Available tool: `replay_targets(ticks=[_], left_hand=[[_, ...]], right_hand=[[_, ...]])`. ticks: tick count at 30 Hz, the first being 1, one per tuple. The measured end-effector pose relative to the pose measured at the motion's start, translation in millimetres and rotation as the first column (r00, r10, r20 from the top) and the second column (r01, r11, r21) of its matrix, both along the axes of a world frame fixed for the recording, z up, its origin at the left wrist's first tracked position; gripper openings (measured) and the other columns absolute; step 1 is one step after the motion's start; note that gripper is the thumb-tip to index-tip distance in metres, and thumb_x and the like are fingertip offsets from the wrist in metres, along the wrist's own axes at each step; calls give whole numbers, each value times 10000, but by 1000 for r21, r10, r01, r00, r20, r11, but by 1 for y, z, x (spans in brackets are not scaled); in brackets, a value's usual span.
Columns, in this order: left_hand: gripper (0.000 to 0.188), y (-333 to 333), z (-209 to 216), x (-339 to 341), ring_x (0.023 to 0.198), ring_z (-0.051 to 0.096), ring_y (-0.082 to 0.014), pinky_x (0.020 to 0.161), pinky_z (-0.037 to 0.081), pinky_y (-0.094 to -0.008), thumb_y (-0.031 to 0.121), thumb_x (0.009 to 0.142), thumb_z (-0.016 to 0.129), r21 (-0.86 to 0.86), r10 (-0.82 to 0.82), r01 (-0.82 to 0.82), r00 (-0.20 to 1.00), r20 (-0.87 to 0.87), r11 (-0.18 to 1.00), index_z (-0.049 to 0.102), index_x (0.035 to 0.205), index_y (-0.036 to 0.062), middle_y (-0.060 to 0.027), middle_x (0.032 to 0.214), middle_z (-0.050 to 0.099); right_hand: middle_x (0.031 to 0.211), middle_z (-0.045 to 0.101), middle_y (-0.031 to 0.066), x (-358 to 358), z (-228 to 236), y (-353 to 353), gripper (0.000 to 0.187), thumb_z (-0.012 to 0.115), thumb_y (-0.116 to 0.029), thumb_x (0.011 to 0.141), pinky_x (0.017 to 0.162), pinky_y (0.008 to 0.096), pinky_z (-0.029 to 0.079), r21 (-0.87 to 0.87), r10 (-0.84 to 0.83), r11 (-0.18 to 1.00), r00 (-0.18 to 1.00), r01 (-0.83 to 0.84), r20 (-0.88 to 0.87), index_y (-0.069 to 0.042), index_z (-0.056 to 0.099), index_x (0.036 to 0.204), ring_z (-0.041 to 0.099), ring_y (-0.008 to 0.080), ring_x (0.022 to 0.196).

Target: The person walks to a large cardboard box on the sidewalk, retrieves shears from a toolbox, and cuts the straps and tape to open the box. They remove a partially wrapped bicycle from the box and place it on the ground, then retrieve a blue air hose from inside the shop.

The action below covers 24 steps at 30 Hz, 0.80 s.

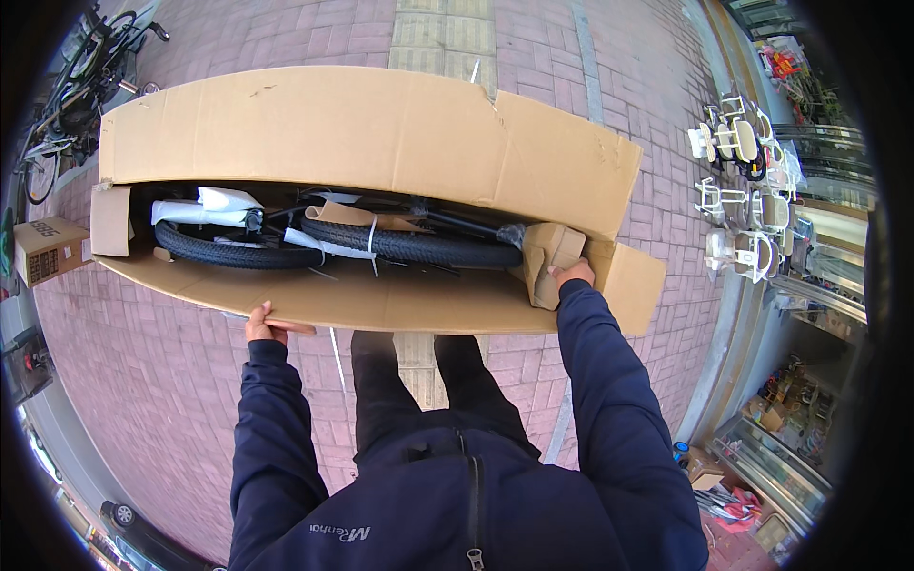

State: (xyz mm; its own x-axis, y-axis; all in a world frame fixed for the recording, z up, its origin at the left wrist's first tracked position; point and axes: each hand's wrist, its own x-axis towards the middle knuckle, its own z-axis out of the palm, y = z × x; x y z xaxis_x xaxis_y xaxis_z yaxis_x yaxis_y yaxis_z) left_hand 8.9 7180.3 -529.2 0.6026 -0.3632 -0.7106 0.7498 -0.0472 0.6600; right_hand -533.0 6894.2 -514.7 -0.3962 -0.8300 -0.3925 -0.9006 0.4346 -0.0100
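A long cardboard carton (pixel 362 109) lies open in front of me, its far flap folded outward. Inside is a partly wrapped bicycle, with two black tyres (pixel 419 249) showing and white padding (pixel 205 211) around its parts. At the carton's near edge, left of my legs, my left hand (pixel 267 324) is closed on the cardboard; a flat reddish-brown thing shows beside its fingers, too unclear to name. My right hand (pixel 576 273) grips a small cardboard box (pixel 552 257) at the carton's right end. Some of its fingers are hidden behind the box.
Bicycles (pixel 81 105) stand at the far left, above another cardboard box (pixel 52 252). Several white child seats (pixel 747 190) are lined up along the shopfront on the right. A dark car (pixel 143 538) is at the lower left. Brick paving (pixel 171 400) surrounds the carton.
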Motion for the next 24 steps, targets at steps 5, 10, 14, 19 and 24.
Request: replay_targets(ticks=[5,10,14,19,24], left_hand=[[444,4,-4,3,1050,594,-306,971,478,-451,94,775,645,-6,-36,36,999,4,999,511,1176,-43,-144,1111,597],[460,4,-4,4,1065,581,-316,981,468,-465,94,770,643,15,-50,50,999,-13,999,502,1186,-44,-146,1128,587],[474,0,-5,5,1070,572,-322,992,456,-467,100,761,646,28,-43,44,999,-5,999,499,1189,-45,-153,1128,579],[498,2,-12,8,1066,565,-324,998,446,-466,118,746,651,39,-47,46,998,33,998,493,1190,-43,-153,1119,574],[456,3,-17,8,1063,568,-320,995,449,-464,108,758,642,46,-36,37,999,-22,998,503,1167,-38,-157,1101,583]], right_hand=[[1068,639,297,-16,-16,1,697,850,-292,648,904,425,509,23,-28,999,998,27,49,38,504,1155,626,412,1030],[1075,630,303,-7,-19,11,736,823,-250,655,902,437,507,67,-93,993,996,93,-3,14,410,1205,624,415,1029],[1051,643,282,12,-20,22,671,808,-290,673,898,421,514,-75,-229,970,972,232,51,-30,407,1144,634,405,1018],[1020,662,262,16,-26,11,681,816,-419,650,885,418,524,-52,-286,958,955,282,-81,-29,463,1082,650,391,1001],[1021,674,242,14,4,7,641,826,-397,614,888,416,519,-21,-160,987,984,159,-75,10,575,1041,654,391,981]])
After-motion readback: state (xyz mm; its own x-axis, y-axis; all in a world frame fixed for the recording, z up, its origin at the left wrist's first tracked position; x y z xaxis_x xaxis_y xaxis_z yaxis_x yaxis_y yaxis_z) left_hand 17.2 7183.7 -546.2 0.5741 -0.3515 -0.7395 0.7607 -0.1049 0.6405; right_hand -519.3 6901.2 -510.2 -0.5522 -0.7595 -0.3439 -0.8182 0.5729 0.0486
